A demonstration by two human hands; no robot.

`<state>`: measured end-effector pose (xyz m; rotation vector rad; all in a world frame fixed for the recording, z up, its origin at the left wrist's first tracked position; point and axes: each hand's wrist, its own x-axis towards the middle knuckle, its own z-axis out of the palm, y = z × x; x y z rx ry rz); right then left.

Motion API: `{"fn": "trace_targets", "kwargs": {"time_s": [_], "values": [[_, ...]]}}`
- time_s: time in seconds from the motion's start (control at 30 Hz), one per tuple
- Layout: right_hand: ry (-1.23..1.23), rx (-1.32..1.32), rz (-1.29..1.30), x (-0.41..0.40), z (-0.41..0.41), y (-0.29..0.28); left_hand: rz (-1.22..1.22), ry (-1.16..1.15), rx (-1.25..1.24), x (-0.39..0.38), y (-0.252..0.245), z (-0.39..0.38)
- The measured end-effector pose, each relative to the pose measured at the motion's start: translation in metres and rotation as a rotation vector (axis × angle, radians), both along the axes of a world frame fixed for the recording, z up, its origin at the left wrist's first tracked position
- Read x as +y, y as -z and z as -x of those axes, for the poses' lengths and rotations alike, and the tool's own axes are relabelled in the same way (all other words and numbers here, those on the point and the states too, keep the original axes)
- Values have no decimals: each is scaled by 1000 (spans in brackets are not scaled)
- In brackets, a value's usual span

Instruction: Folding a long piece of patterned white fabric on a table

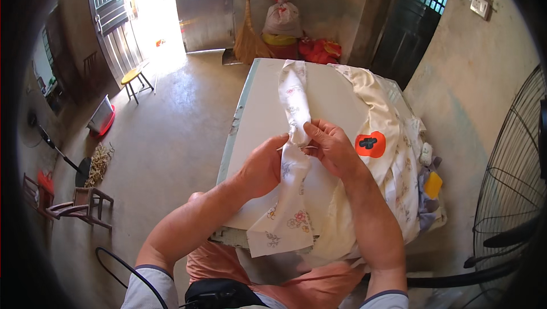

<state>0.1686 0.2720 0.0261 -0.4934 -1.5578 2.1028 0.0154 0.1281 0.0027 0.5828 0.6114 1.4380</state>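
Note:
A long white strip of cloth printed with flowers (295, 198) runs down the middle of a pale tabletop (256, 112), its lower end hanging over the near edge. My left hand (267, 161) grips the strip's left side at mid-length. From the right, my right hand (331, 144) pinches the same part between thumb and fingers. The cloth is gathered between both hands, where the fingertips are partly hidden. Beside my right forearm, cream flowered fabric (384, 108) lies heaped along the table's right side, with an orange-red patch (370, 144) bearing a dark shape.
A large wire-caged fan (508, 172) stands close on the right. Past the table's far edge are a straw broom (249, 40), a tied sack (282, 18) and red bags (319, 50). To the left are a yellow-topped stool (131, 76), a basin (102, 116) and small wooden chairs (87, 206).

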Motion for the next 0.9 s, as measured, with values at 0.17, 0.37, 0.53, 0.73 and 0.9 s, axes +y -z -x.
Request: {"fn": "trace_targets", "kwargs": {"time_s": [0.17, 0.37, 0.53, 0.73, 0.9], "values": [[120, 124, -31, 3, 0, 1, 218, -57, 385, 13, -23, 4], [85, 115, -205, -9, 1, -4, 125, -293, 904, 39, -47, 20], [-56, 129, -209, -6, 1, -1, 77, -437, 599, 52, -58, 41], [-69, 76, -117, -4, 1, 0, 115, -394, 451, 47, -71, 60], [14, -29, 13, -5, 9, 11, 119, -146, 139, 36, -65, 27]]}}
